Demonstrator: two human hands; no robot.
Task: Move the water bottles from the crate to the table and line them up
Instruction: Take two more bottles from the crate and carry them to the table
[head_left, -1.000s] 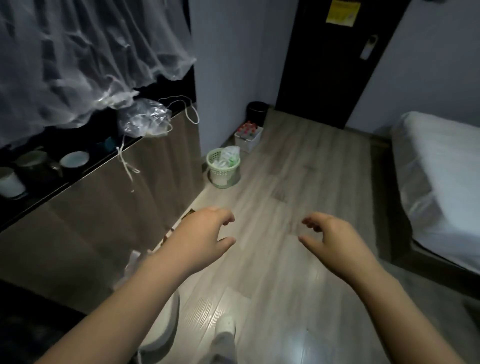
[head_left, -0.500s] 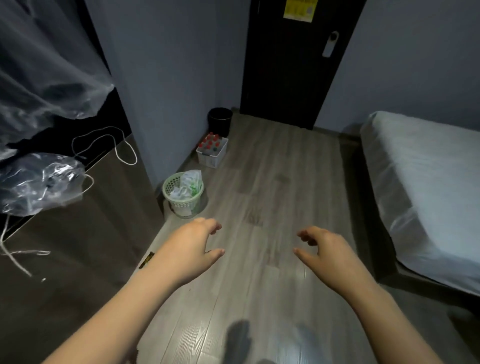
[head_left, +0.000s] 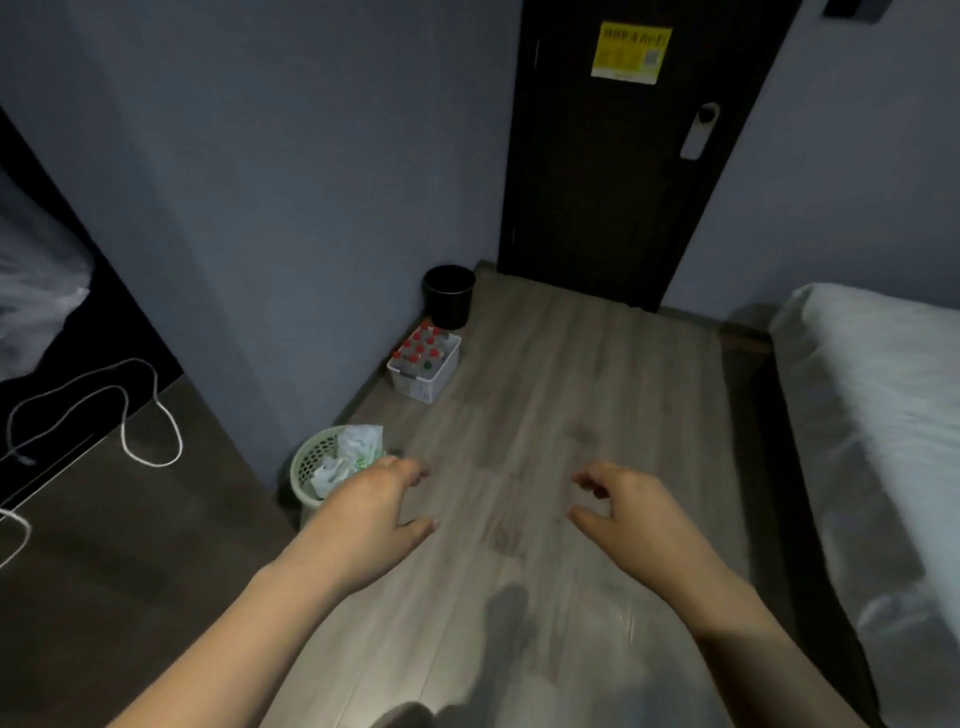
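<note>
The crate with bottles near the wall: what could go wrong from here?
The green basket stands on the floor beside the path to the crate; a foot could knock it over. The bottles look tightly packed, so pulling one out may tip or drag its neighbours. Dim light may spoil the grasp.

Green basket (head_left: 306, 470) — black bin (head_left: 449, 296)

the floor (head_left: 571, 415) is showing grey wood grain, gleaming faintly near the camera. the crate (head_left: 434, 382) is looking like white perforated plastic, its bottles (head_left: 421, 351) clear plastic with red caps. the bed (head_left: 883, 415) is lying under glossy, crinkled sheeting.
</note>
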